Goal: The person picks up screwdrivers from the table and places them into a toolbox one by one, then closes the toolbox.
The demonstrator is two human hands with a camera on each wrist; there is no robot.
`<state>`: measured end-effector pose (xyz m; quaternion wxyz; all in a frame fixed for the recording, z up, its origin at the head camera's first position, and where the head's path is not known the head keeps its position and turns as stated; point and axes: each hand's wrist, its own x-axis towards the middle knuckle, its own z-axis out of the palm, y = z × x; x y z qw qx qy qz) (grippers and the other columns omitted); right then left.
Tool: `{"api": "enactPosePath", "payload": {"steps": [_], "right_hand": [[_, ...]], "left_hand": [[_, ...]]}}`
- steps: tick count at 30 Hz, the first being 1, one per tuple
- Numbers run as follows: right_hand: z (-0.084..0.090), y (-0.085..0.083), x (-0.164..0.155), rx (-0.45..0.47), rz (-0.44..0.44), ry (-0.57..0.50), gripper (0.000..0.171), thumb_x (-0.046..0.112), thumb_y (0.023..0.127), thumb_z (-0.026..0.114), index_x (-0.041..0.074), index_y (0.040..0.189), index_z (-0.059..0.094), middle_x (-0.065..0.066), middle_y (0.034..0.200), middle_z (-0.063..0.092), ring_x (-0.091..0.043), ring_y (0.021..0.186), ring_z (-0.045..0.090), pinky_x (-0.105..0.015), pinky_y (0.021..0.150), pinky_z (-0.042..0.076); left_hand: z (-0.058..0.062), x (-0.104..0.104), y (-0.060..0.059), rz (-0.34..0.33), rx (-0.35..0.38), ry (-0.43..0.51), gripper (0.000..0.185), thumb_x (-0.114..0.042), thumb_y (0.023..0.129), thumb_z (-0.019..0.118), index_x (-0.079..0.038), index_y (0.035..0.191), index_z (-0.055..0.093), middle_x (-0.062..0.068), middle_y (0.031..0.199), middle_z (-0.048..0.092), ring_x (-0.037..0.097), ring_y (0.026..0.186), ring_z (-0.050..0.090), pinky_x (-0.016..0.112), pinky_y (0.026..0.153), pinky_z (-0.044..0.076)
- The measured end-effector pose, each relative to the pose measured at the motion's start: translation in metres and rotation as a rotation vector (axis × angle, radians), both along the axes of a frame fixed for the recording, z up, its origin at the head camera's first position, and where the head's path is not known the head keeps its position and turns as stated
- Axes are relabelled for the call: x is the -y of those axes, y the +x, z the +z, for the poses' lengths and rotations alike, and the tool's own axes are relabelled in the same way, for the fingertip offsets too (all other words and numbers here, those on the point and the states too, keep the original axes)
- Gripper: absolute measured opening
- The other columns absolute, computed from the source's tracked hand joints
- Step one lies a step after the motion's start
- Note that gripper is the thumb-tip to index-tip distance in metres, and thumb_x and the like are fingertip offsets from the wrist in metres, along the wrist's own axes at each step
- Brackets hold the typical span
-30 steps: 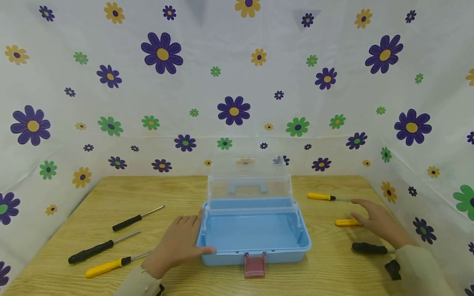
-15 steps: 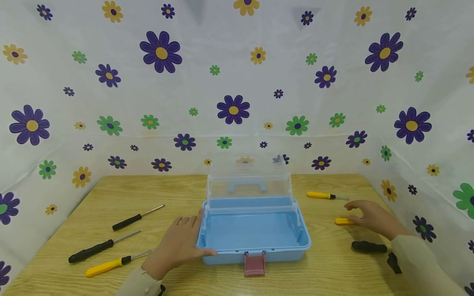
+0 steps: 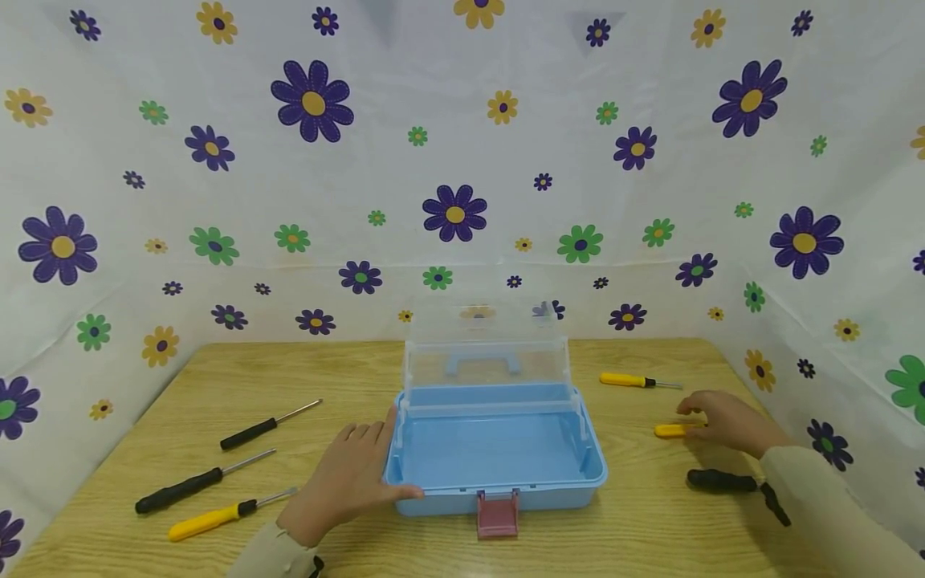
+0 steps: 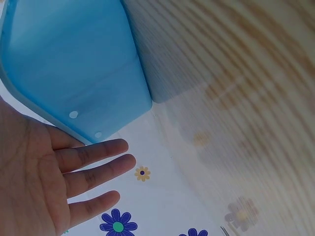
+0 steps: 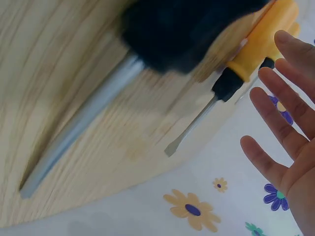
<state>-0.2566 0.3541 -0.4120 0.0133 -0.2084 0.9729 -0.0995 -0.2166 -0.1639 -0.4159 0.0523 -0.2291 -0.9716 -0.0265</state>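
Yellow plastic shows just beneath the fingers of a person's right hand (image 3: 730,421), loosely parted and grasping nothing, at the middle yellow screwdriver (image 3: 670,431) on the right side; whether the thumb touches its handle cannot be told. At left, the left hand (image 3: 347,478) lies against the left wall of a blue toolbox (image 3: 556,502), fingers extended rather than clenched, thumb over the near rim. The step in hand appears to be a reach for that screwdriver; the next move would call for closing thumb and fingers on its handle while the left hand steadies the box. Another yellow screwdriver (image 3: 625,380) lies farther off, a black one (image 3: 719,482) nearer. The box stands with its clear lid (image 3: 486,369) raised at the far side and a pink latch (image 3: 497,518) at the near. Three more screwdrivers (image 3: 205,524) lie to the left on a wood-grain table (image 3: 376,554), before a flowered sheet (image 3: 390,88).
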Motion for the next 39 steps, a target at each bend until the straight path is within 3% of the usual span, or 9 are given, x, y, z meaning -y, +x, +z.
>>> {"api": "enactPosePath", "payload": {"steps": [10,23,30,39], "right_hand": [[-0.004,-0.002,-0.014,0.049,-0.042,-0.055,0.027,0.006,0.073,0.076,-0.004,0.096,0.068,-0.013,0.093,0.069,-0.026,0.082,0.061,-0.044,0.075,0.052],[-0.006,-0.011,-0.002,0.073,0.041,-0.036,0.02,0.007,0.073,0.077,0.002,0.09,0.069,-0.005,0.087,0.069,-0.018,0.077,0.061,-0.035,0.07,0.052],[-0.011,-0.016,0.003,0.042,0.106,0.001,0.009,0.007,0.074,0.076,0.008,0.082,0.071,0.003,0.077,0.067,-0.003,0.065,0.052,-0.023,0.059,0.046],[-0.009,-0.026,0.011,0.04,0.177,0.027,0.006,0.009,0.079,0.072,0.012,0.074,0.069,0.008,0.07,0.062,0.001,0.06,0.046,-0.021,0.056,0.043]], "left_hand": [[0.001,0.001,0.0,0.001,0.0,0.001,0.121,-0.083,0.067,0.051,0.006,0.145,0.026,0.02,0.128,0.057,0.036,0.113,0.057,0.053,0.098,0.042],[-0.001,0.0,-0.001,-0.005,-0.019,-0.007,0.121,-0.083,0.067,0.05,0.006,0.145,0.027,0.02,0.126,0.058,0.036,0.111,0.058,0.051,0.096,0.044],[-0.002,-0.001,0.0,-0.008,-0.019,-0.011,0.121,-0.083,0.067,0.05,0.006,0.145,0.027,0.021,0.126,0.058,0.036,0.111,0.058,0.051,0.096,0.044],[0.0,-0.001,0.001,-0.011,-0.014,-0.006,0.119,-0.082,0.068,0.052,0.006,0.144,0.028,0.021,0.127,0.058,0.037,0.111,0.058,0.051,0.096,0.043]]}}
